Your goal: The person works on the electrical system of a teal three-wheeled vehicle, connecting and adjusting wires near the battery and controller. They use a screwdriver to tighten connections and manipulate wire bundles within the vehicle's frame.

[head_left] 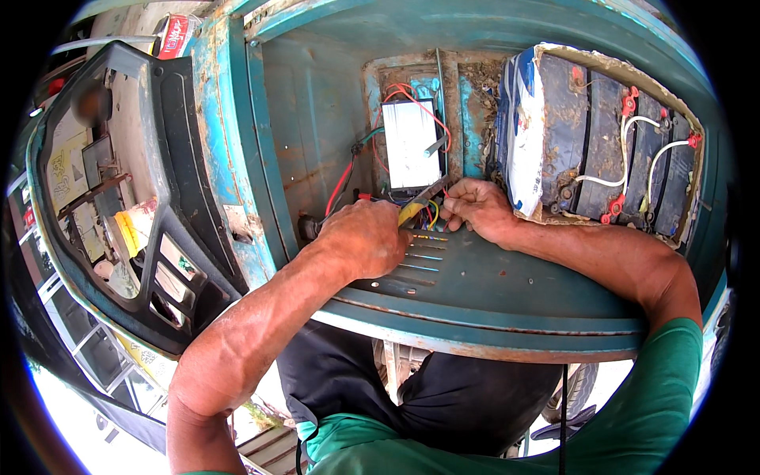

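My left hand [368, 237] is closed round a yellow-handled tool [411, 212] with a narrow grey metal end; its exact kind is partly hidden by my fingers. That metal end points up and right toward my right hand [481, 210], whose thumb and fingers pinch a thin wire beside it. Yellow, blue and other thin wires [432, 212] bunch between the two hands. Just beyond them sits a silver-white metal box [410, 146] with red leads looping over its top. A thicker red and black cable [340, 188] runs down behind my left hand.
Dirty dark batteries [602, 131] fill a torn cardboard box [522, 134] at right, linked by white cables with red terminal caps. All this lies inside a rusty teal metal compartment [309, 103]. A slotted panel [507, 277] forms its near side. A black plastic frame [178, 158] stands left.
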`<state>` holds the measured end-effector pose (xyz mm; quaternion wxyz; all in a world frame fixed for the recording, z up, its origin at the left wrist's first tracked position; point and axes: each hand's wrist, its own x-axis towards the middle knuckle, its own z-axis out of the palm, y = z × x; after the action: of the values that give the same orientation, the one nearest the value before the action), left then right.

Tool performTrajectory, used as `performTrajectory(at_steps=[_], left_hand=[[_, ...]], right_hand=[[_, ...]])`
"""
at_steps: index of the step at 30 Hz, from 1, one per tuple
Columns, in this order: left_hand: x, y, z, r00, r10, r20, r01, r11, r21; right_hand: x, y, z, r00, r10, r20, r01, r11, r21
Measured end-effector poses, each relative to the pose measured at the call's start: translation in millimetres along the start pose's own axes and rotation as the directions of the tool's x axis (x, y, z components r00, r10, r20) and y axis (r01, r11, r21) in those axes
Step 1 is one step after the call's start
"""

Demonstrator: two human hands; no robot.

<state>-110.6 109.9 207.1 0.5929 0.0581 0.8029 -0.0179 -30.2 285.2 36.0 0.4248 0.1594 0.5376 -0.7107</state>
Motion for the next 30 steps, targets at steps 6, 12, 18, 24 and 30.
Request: performTrajectory(at_steps=[6,12,18,24,30], left_hand=[[-1.9,4.1,-3.8,1.0,-0.02,0.005,0.02,1.0,-0.005],[1.3,7.2,-6.8,0.998,-0.049,0.04,0.05,0.999,-0.007],[-4.6,18.1,-22.6,0.979,-0.134,0.151,0.141,0.989,-0.037],[-8.3,25.2,-33.5,0.943,-0.197,0.269,0.229,0.969,-0.093],[1.4,9.0,-8.0,0.996,-0.062,0.069,0.066,0.996,-0.052]], right_hand=[[-2.0,-6.2,3.3,0.998,0.045,-0.043,-0.044,0.998,0.035],[2.0,0.8,3.8,1.0,0.018,-0.021,-0.018,1.0,-0.017],[4.9,8.1,2.8,0.995,-0.095,-0.01,0.095,0.995,-0.012],[5.3,11.9,4.8,0.991,-0.127,-0.046,0.127,0.992,0.009],[8.4,13.3,2.2,0.994,-0.093,-0.053,0.094,0.996,0.005]])
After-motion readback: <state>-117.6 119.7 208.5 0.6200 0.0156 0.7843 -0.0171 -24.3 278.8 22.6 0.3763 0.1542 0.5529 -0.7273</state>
